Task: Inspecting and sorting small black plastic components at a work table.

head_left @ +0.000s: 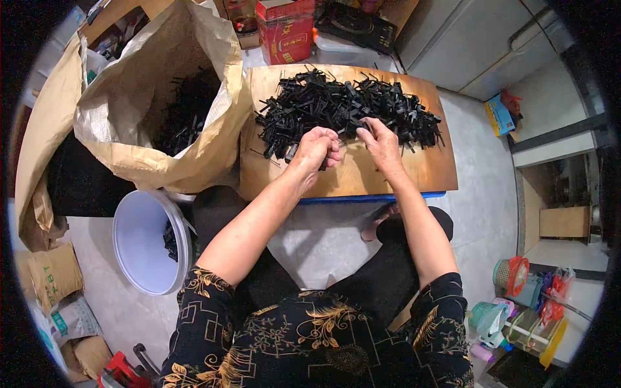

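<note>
A large heap of small black plastic parts (343, 97), with thin sticks jutting out, covers much of a wooden board (352, 181) in front of me. At the heap's near edge, my left hand (315, 147) is closed with its fingers curled. A bit of a black part shows below those fingers. Just to its right, my right hand (383, 145) pinches a black part between thumb and fingertips, at the edge of the heap. The two hands are a short gap apart over the board. Exact shapes of the held parts are mostly hidden by the fingers.
Left of the board stands an open brown woven sack (174, 171) with black parts inside. A white bucket (143, 246) below it holds some too. Behind the board are a red box (286, 35) and a lidded clear tub (343, 53). My knees are under the board's near edge.
</note>
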